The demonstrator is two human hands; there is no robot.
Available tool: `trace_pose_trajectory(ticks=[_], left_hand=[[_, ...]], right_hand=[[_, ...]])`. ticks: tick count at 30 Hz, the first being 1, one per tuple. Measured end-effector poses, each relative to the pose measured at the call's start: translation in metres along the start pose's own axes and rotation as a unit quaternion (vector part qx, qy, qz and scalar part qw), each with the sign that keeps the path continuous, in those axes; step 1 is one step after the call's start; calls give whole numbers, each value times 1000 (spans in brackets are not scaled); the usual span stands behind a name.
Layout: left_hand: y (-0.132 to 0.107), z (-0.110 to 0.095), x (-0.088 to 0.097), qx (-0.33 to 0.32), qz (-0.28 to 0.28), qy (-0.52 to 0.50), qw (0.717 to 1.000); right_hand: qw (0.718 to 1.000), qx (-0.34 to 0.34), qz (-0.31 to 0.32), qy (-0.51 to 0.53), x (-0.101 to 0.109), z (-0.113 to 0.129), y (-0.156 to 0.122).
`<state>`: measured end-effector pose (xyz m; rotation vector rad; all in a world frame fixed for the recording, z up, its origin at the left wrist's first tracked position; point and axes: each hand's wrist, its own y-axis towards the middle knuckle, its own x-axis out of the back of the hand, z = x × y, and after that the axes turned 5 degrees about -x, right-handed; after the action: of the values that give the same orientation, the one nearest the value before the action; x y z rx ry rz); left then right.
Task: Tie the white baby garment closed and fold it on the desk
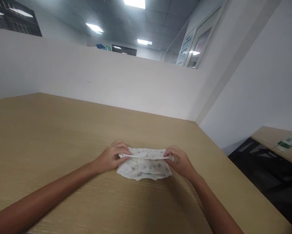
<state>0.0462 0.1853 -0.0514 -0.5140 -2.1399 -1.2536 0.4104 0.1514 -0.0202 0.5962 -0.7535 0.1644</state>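
A small white cloth garment (pixel 152 167) with a sparse print of little figures lies on the wooden table, its upper part folded over toward me. It looks like baby clothing, though the exact kind cannot be made out. At the left end of the fold, my left hand (pixel 113 156) pinches the edge between thumb and fingers. My right hand (pixel 178 160) grips the opposite end of the same folded edge. The fold stands slightly raised off the layer beneath, which spreads toward me with a wavy lower hem.
The light wooden tabletop (pixel 75 130) extends widely around the cloth. A white partition (pixel 116 81) closes off its far side, and a wall stands to the right. Beyond the right edge is another table (pixel 270 138) with a white and green packet (pixel 287 143) on it.
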Motion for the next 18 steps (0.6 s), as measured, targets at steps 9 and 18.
trace_pose_trajectory(ticks=[9,18], left_hand=[[-17,-31,-4,-24,179,-62,982],[-33,-30,-34,55,169,122,976]], right_hand=[[936,-168,307,-45,13,37,-14],[988,-3,121,-98,-41,11,-16]])
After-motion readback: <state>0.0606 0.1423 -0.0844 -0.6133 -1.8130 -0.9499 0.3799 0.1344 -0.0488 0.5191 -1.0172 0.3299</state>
